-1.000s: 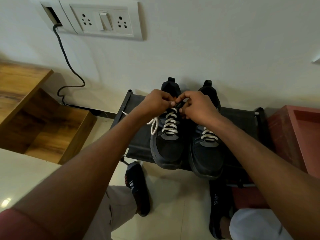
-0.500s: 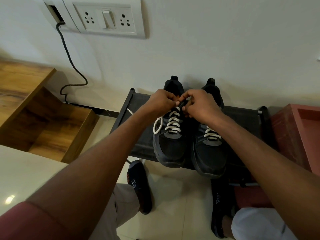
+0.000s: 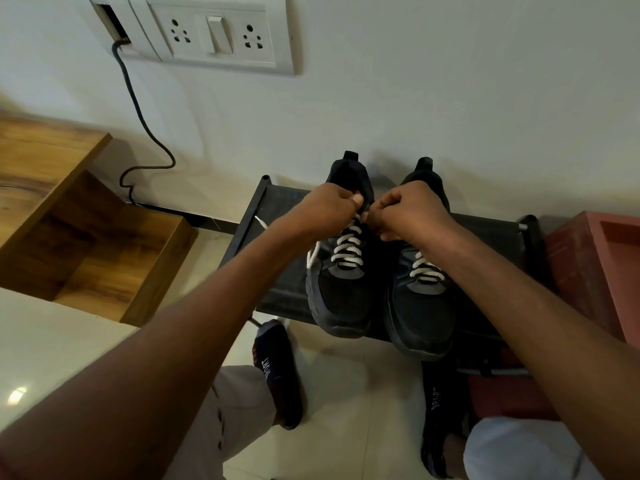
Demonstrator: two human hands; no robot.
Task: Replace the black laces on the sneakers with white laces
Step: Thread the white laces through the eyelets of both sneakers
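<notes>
Two black sneakers stand side by side on a black rack [image 3: 491,244] against the wall, toes toward me. The left sneaker [image 3: 341,299] carries a white lace [image 3: 347,249] threaded up its eyelets, with a loose strand hanging off its left side. White lacing also crosses the right sneaker [image 3: 420,317]. My left hand [image 3: 325,209] and my right hand [image 3: 407,211] meet at the top of the left sneaker's lacing, each with fingers curled and pinching the white lace. The lace ends are hidden inside my fingers.
A wooden shelf unit [image 3: 86,230] stands at the left and a red box [image 3: 602,271] at the right. A switch plate [image 3: 214,32] with a black cable [image 3: 138,109] is on the wall. My socked feet [image 3: 277,372] rest on the tiled floor.
My hands stay at the top of the left sneaker, working the lace. The loose loop on the shoe's left side has shrunk to a short strand.
</notes>
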